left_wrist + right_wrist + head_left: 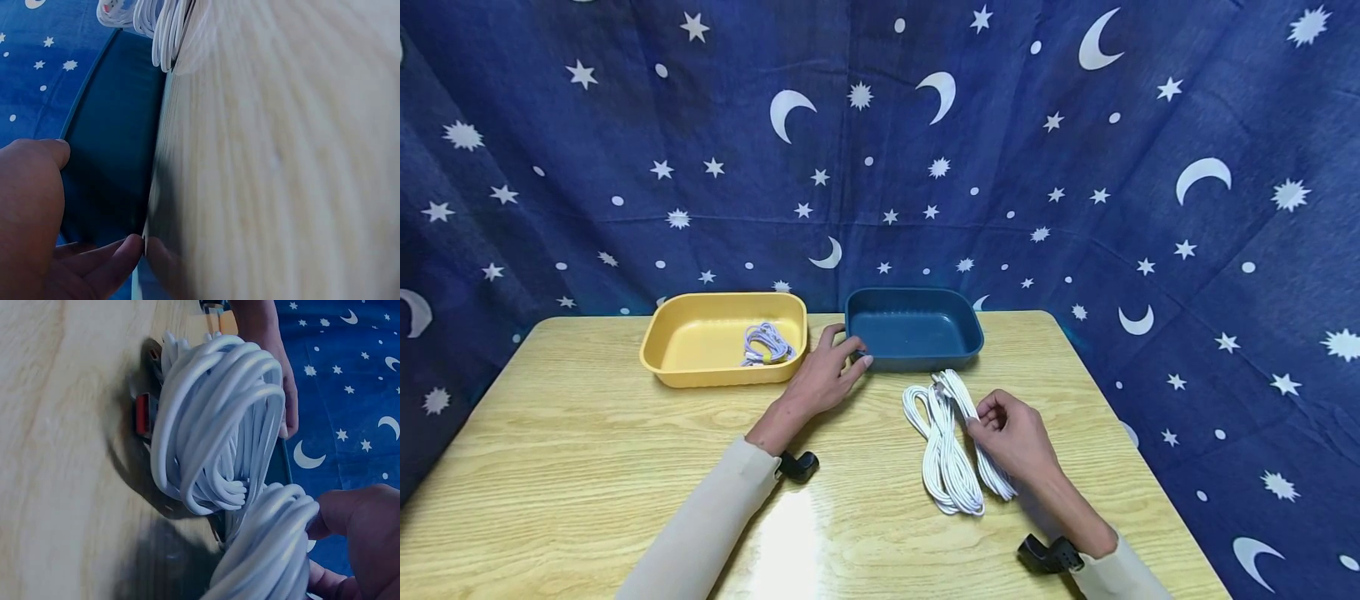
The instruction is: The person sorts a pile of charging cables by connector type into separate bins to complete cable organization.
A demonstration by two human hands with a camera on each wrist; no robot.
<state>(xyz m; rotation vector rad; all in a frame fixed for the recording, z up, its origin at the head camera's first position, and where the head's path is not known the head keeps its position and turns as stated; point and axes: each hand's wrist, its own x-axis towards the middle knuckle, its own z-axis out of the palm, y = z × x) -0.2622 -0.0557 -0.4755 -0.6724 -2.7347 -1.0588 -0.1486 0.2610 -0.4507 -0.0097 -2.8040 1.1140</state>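
And here's the right hand (pixel 1015 429), thumb and finger pinching the right-hand white coil (pixel 984 460), a slim, smooth bundle of long loops at the right of the table (pixel 587 483); whether it's off the wood is hard to tell. Snug beside it, the left-hand white coil (pixel 951 473), loops fanned wider, and a plug (pixel 144 415) showing red at its mouth! Wood stretches broadly to the left, with a narrower strip between the right hand and the table's right edge. Further up, the left hand (pixel 820 379), fingers apart, touches the left end of the blue tray (pixel 917 364), just beyond the coils. It fills the gap to the yellow tray (pixel 722 378), lilac cable (pixel 767 343) inside. Both trays stand near the back edge, starry curtain (pixel 880 133) behind.
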